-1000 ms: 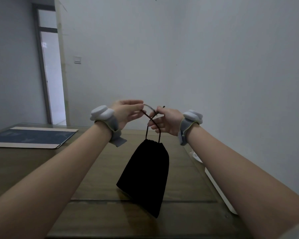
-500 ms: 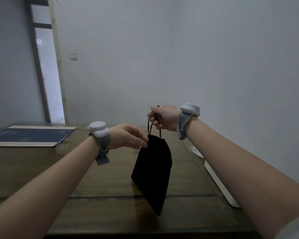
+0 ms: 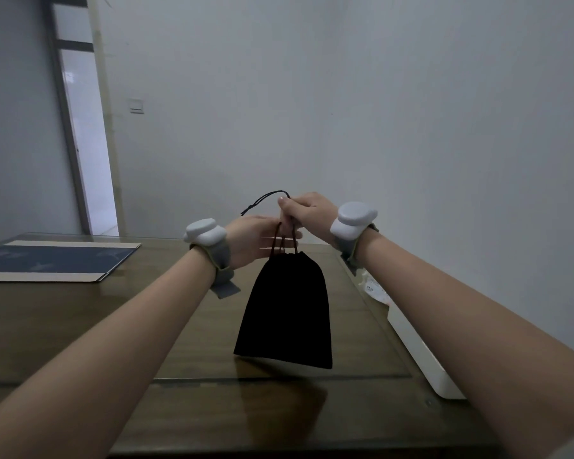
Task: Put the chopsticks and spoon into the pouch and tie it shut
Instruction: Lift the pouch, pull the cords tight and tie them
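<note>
right hand: pinched tight on the drawstring, bearing the pouch's weight
left hand: fingers loosely extended beside the cords, gripping nothing visible
pouch: hangs above the tabletop, neck gathered
chopsticks, spoon: unseen, presumably inside
remaining: likely finishing the knot; cannot tell if tied

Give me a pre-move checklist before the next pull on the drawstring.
1. Pouch mouth cinched: ok, gathered tight.
2. Right hand shut on drawstring: ok, pouch hangs from it.
3. Left hand on cord: cannot tell; open fingers sit behind the cords.
4. Knot tied: cannot tell; loose end arcs above the hands.
5. Chopsticks and spoon inside: cannot tell, opaque fabric.
6. Pouch clear of table: ok.
</note>
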Available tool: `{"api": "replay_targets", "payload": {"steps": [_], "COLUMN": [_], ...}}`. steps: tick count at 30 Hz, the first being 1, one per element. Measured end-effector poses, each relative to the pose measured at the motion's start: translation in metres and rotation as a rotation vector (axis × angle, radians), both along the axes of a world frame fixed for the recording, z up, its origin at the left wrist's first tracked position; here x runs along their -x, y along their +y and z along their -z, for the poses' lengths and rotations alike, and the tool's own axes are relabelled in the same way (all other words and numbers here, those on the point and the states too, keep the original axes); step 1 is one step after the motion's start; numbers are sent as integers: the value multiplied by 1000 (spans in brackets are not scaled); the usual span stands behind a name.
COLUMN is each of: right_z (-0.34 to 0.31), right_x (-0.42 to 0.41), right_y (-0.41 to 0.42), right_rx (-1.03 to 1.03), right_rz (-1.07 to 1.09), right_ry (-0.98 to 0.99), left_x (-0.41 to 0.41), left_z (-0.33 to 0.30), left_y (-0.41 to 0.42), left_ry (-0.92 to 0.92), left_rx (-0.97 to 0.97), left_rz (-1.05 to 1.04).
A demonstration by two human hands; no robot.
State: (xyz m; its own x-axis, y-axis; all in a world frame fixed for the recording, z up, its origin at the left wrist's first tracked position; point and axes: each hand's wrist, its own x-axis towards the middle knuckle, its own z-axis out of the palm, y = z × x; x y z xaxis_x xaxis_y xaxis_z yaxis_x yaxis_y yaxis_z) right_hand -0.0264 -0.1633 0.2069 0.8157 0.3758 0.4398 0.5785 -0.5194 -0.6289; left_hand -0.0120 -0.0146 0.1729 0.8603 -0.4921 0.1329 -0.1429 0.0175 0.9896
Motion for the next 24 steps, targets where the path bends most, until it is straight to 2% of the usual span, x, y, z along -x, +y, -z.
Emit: {"api": "replay_targets", "payload": {"steps": [2, 5, 10, 14, 17, 21, 24], "right_z": [2, 4, 4, 5, 12, 17, 19], "right_x": [1, 0, -1, -2, -1, 2, 2], "right_y": [-2, -5, -6, -3, -1, 0, 0], "right_rx": [-131, -235, -435, -662, -733, -651, -550], "right_rz": [-49, -45, -55, -12, 28, 158, 328], "right_ry": [60, 104, 231, 349, 457, 524, 507], "left_x": [-1, -3, -7, -8, -8, -3, 1], "left_z": [2, 2, -6, -14, -18, -21, -23], "left_y": [0, 6, 21, 23, 17, 6, -2], "left_ry": [-22, -69, -154, -49, 61, 134, 170], "left_rx": [20, 15, -190, 96, 279, 486, 561], "left_rz": [-11, -148, -340, -259, -126, 4, -21]}}
